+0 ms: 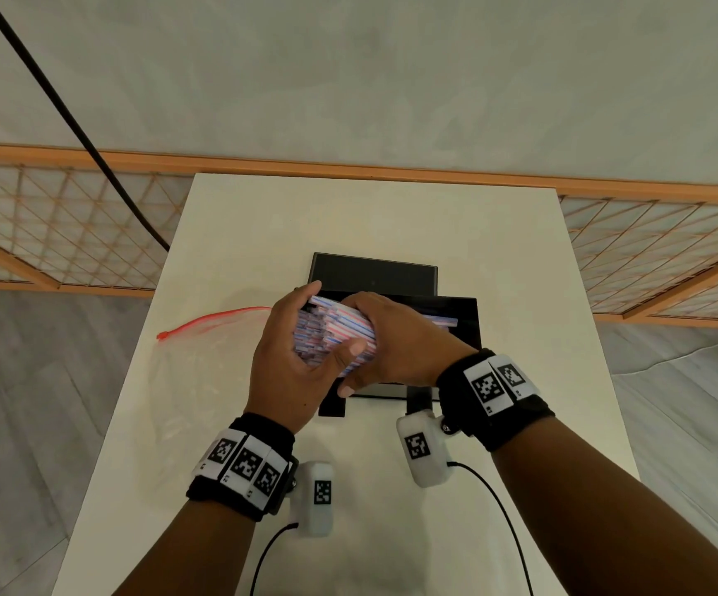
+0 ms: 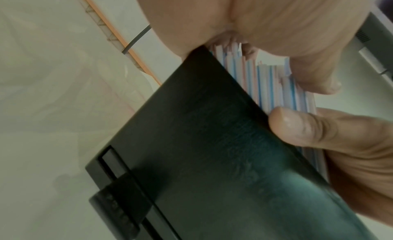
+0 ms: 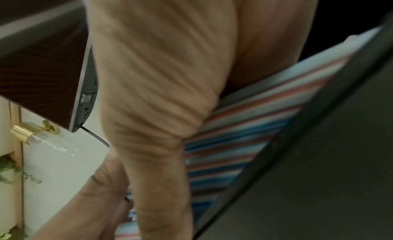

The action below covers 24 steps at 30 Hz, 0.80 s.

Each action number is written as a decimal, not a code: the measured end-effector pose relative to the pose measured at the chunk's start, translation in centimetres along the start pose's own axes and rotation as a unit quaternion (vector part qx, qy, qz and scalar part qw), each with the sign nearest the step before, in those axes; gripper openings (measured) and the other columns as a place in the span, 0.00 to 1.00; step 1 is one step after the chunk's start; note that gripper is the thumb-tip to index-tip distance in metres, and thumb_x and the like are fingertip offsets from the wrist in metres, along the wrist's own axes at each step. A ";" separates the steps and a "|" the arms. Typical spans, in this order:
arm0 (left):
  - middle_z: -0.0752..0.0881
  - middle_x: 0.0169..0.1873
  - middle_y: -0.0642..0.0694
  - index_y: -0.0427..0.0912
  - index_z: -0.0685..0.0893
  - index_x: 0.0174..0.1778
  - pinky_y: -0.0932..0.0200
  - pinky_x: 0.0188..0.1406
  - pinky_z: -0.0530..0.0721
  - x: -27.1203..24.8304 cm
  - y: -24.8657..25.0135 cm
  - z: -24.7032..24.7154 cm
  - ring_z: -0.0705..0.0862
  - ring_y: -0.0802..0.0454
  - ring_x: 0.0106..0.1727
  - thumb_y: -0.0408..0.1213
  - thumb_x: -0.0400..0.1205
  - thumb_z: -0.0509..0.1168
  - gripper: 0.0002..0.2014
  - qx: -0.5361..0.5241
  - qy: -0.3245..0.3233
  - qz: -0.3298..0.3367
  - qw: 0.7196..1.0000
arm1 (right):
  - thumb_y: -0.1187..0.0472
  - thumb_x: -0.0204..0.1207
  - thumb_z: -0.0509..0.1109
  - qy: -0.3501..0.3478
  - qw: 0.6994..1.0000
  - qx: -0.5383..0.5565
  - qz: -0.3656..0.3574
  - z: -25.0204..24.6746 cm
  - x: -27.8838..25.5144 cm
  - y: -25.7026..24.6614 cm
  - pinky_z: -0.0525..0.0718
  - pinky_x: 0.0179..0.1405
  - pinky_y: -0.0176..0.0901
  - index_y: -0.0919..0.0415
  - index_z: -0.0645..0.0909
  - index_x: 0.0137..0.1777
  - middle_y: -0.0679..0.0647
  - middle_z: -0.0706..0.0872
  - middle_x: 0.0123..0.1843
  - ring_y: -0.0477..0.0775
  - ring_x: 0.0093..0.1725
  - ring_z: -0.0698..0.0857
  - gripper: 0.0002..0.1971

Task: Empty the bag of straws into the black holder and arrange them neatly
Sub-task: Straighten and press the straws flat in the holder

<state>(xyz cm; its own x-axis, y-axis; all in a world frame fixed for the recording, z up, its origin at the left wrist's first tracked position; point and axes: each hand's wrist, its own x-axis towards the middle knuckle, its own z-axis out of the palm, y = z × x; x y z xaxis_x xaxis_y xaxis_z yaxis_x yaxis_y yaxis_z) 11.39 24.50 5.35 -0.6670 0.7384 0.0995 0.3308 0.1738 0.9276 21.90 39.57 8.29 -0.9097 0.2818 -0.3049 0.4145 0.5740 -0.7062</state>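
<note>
Both the left hand (image 1: 284, 363) and the right hand (image 1: 395, 337) are grasping the striped straws (image 1: 335, 333) with curled fingers. The bundle is hanging over the black holder (image 1: 462, 320) on the desk (image 1: 228, 234).

I see a white table (image 1: 370, 217) under the left hand (image 1: 288, 367), an orange-framed lattice rail (image 1: 69, 225) beyond it, and a black cable (image 1: 47, 95) far to its left. Behind the right hand (image 3: 159, 75) are possibly a laptop (image 3: 87, 92) and a brass knob (image 3: 27, 131).
</note>
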 end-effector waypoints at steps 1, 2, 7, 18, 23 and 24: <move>0.81 0.67 0.54 0.51 0.72 0.78 0.68 0.61 0.85 0.0 0.1 0.0 0.83 0.60 0.65 0.73 0.66 0.70 0.46 -0.003 -0.002 -0.001 1.000 | 0.46 0.55 0.91 0.001 1.000 -0.004 -0.001 0.0 0.1 0.0 0.84 0.64 0.54 0.51 0.73 0.71 0.48 0.80 0.62 0.50 0.60 0.80 0.45; 0.81 0.67 0.55 0.51 0.72 0.77 0.67 0.61 0.85 0.0 0.1 0.0 0.83 0.60 0.65 0.73 0.66 0.70 0.46 -0.003 -0.003 -0.001 1.000 | 0.46 0.55 0.91 -0.001 1.000 -0.010 -0.001 0.0 0.1 0.0 0.84 0.64 0.54 0.51 0.73 0.71 0.48 0.80 0.62 0.50 0.60 0.79 0.45; 0.79 0.64 0.62 0.52 0.72 0.77 0.76 0.58 0.82 0.1 0.0 0.1 0.80 0.73 0.62 0.64 0.68 0.72 0.42 0.003 -0.003 -0.001 1.000 | 0.48 0.57 0.91 -0.042 0.999 0.005 0.010 -0.5 0.5 -0.1 0.87 0.63 0.51 0.51 0.71 0.71 0.48 0.86 0.61 0.49 0.57 0.85 0.45; 0.80 0.62 0.65 0.52 0.73 0.77 0.68 0.60 0.86 -0.1 0.4 -0.1 0.83 0.67 0.63 0.64 0.69 0.71 0.41 0.011 -0.002 -0.012 1.000 | 0.52 0.58 0.91 -0.084 0.995 0.046 0.011 -0.9 1.2 -0.1 0.83 0.72 0.56 0.50 0.74 0.73 0.47 0.88 0.62 0.50 0.62 0.86 0.43; 0.82 0.63 0.62 0.55 0.72 0.77 0.47 0.65 0.87 0.0 0.7 -0.1 0.85 0.57 0.64 0.69 0.68 0.71 0.42 0.022 -0.004 -0.019 1.000 | 0.56 0.59 0.91 -0.121 0.991 0.048 0.017 -1.9 1.5 -0.5 0.82 0.73 0.55 0.51 0.75 0.72 0.48 0.89 0.61 0.49 0.61 0.87 0.41; 0.82 0.63 0.64 0.56 0.72 0.77 0.45 0.65 0.86 0.1 0.7 -0.2 0.85 0.57 0.64 0.71 0.68 0.70 0.43 0.022 -0.007 -0.020 1.000 | 0.56 0.58 0.91 -0.119 0.992 0.046 0.015 -2.1 1.5 -0.6 0.82 0.72 0.53 0.51 0.75 0.71 0.47 0.89 0.60 0.48 0.61 0.87 0.41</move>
<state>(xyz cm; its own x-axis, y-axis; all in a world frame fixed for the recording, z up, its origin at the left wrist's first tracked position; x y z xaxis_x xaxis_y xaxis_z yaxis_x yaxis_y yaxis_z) 11.45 24.62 6.10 -0.6706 0.7396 0.0579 0.3339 0.2312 0.9138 20.33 41.27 9.62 -0.8819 0.1019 -0.4603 0.4467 0.4925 -0.7469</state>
